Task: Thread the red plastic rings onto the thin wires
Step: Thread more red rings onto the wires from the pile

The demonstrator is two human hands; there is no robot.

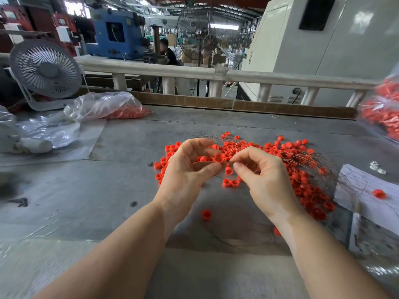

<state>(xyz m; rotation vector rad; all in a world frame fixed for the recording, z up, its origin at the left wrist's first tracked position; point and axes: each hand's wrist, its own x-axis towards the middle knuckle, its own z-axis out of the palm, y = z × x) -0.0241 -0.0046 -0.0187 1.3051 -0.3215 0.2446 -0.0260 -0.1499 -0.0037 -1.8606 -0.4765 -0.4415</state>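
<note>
Small grey desk fan [45, 71] standing at ten o'clock. Crumpled clear plastic bag [101, 105] lying just right of it. White paper sheet [364, 190] sitting at three o'clock. Large pedestal fan [203, 37] standing at twelve o'clock, beyond white railing [194, 72].

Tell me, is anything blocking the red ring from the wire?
Nothing visible does. The left hand holds a red plastic ring right beside the right hand, which pinches the thin metal wire; only open air separates them.
</note>
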